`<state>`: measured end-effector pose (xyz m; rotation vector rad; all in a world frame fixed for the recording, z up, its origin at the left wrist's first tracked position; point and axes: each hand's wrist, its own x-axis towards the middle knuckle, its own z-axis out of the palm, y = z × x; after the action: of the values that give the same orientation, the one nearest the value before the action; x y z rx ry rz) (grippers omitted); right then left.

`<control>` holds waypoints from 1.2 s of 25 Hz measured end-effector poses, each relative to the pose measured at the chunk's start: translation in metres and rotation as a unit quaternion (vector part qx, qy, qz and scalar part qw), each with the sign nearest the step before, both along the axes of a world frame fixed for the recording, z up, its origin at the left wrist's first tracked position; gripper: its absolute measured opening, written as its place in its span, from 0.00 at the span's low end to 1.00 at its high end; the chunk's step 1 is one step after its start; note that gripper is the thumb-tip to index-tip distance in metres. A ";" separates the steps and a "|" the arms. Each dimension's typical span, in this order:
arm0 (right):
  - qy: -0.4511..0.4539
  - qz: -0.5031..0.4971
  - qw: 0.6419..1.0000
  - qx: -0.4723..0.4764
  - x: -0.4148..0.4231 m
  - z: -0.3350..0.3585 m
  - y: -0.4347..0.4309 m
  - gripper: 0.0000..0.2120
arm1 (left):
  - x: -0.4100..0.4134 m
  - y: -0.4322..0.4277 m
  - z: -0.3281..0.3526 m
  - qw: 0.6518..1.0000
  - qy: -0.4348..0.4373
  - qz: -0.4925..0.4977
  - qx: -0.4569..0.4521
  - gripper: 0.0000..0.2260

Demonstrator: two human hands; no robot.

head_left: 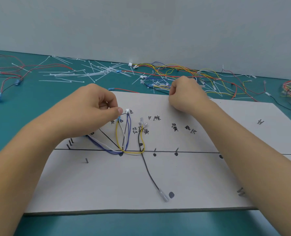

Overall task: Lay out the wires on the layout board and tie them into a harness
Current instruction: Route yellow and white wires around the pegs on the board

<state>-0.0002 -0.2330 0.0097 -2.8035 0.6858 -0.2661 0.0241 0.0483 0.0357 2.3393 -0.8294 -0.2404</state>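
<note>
Only a few wires [116,135] are on the board [192,176], none look tied; left hand [90,109] pinches one, right hand [185,92] is curled, grip unclear.

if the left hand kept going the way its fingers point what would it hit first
Probably the small white plug on the purple wires, just right of the left hand's fingertips, though depth is unclear and it might pass above.
</note>
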 end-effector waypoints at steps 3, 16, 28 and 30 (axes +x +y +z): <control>-0.029 0.016 0.997 0.070 0.033 0.007 0.009 0.08 | -0.002 -0.002 -0.002 1.000 0.004 -0.010 0.005 0.14; 0.044 0.100 0.969 0.220 0.079 0.001 0.010 0.14 | 0.000 -0.003 -0.008 0.999 0.004 -0.025 -0.033 0.10; -0.016 0.193 0.981 0.018 0.079 -0.002 0.013 0.04 | 0.002 -0.003 -0.009 0.999 -0.018 0.004 -0.029 0.09; -0.074 0.228 0.969 0.056 0.066 0.013 0.018 0.04 | 0.003 -0.005 -0.012 0.995 -0.051 0.049 -0.075 0.05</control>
<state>0.0655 -0.2147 0.0228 -2.6997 0.0127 -0.3311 0.0269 0.0435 0.0241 2.2581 -0.7517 -0.0174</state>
